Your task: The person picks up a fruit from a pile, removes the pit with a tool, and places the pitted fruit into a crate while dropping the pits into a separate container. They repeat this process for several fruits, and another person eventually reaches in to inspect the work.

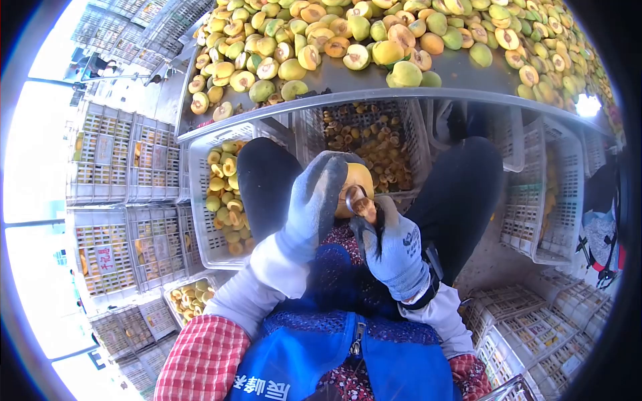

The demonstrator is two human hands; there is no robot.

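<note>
My left hand (315, 197), in a grey-white work glove, is closed around a halved yellow peach (360, 175) above my lap. My right hand (394, 250), gloved the same way, grips a pitting knife with a curved metal blade (349, 195). The blade is against the peach's cut face, and a brown piece of pit or core (364, 208) shows beside it. Most of the tool's handle is hidden in the right glove. Both hands are close together, between my knees.
A metal table (461, 75) piled with halved peaches (394, 40) spans the front. Under its edge stand a crate of peach halves (200, 180) at left and a crate of brown pits and scraps (418, 134) in the middle. Stacked crates (100, 194) line the left; more crates (535, 334) stand at right.
</note>
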